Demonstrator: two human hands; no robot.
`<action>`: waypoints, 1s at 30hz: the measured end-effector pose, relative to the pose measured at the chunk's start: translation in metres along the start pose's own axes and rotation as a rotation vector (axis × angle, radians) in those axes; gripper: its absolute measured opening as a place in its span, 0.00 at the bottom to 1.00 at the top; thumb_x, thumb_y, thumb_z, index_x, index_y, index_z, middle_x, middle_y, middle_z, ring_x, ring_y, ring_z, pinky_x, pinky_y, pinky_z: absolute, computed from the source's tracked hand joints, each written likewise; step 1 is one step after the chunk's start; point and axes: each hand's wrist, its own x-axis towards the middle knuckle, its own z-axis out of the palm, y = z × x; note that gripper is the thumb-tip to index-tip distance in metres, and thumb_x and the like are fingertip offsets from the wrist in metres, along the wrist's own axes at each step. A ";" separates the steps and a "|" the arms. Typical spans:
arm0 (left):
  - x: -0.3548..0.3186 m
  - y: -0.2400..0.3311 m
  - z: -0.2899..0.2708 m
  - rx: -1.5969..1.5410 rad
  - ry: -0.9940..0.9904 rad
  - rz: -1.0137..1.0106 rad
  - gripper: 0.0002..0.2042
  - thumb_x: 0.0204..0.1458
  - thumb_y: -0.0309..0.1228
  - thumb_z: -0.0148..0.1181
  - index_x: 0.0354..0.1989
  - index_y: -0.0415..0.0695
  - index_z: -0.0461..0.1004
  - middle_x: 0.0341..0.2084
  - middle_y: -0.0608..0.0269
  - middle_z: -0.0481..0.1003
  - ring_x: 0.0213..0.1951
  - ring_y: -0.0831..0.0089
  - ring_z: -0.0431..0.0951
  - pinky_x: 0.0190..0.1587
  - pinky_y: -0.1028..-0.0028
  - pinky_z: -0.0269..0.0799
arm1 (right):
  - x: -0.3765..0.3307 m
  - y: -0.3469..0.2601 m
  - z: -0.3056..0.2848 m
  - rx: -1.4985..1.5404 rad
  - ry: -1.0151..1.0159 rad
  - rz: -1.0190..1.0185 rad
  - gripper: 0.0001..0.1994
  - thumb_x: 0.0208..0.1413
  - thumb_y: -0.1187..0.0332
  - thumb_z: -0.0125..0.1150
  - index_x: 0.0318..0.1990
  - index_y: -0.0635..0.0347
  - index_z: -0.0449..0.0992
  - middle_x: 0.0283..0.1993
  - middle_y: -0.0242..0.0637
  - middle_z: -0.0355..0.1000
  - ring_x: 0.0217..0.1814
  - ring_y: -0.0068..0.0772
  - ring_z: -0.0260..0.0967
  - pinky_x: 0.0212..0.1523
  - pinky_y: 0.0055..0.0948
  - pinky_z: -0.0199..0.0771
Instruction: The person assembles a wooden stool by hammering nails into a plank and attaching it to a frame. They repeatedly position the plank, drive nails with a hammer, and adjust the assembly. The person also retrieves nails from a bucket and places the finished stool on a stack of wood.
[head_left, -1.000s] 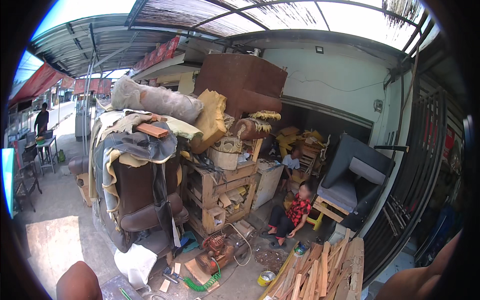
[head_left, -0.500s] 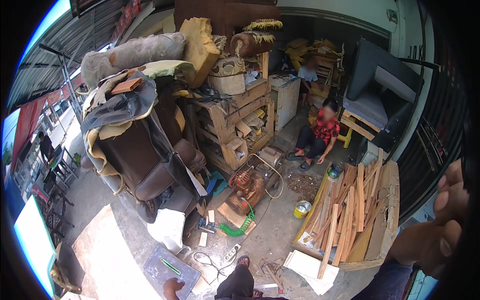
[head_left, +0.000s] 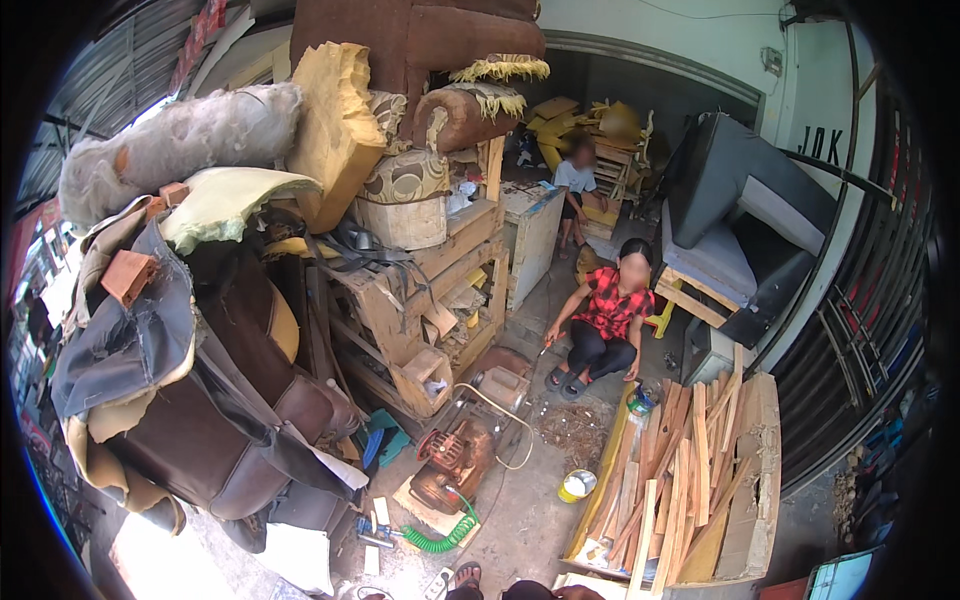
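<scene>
At the lower edge, a small skin-toned patch [head_left: 577, 592], likely part of my right hand, shows just right of my dark-clothed knee; its fingers are cut off. Out of the picture is my left hand. My sandalled foot [head_left: 467, 575] is beside a white power strip [head_left: 438, 583]. Ahead of me stands a rusty air compressor [head_left: 455, 455] with a coiled green hose [head_left: 440, 542]. To its right is a long open box [head_left: 752, 480] of wooden strips [head_left: 690, 460], with a yellow can [head_left: 576, 486] beside it.
A person in a red checked shirt [head_left: 607, 305] squats beyond the box, holding a thin tool; another person [head_left: 575, 185] sits farther back. At left, a torn brown sofa [head_left: 200, 420] is piled with foam and scraps. A wooden crate shelf [head_left: 400, 320] and an upended dark sofa [head_left: 750, 210] stand behind.
My view has tilted up and turned. My raised right hand has left the right side, and my left hand has gone from the lower edge. The squatting person's head has lifted.
</scene>
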 end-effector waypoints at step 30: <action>0.154 0.386 0.538 0.378 -0.289 -0.079 0.11 0.65 0.31 0.49 0.45 0.46 0.79 0.32 0.63 0.82 0.27 0.68 0.82 0.25 0.67 0.76 | 0.035 -0.441 -0.441 0.669 0.670 -0.405 0.06 0.70 0.72 0.47 0.47 0.56 0.72 0.29 0.35 0.72 0.22 0.28 0.70 0.19 0.28 0.72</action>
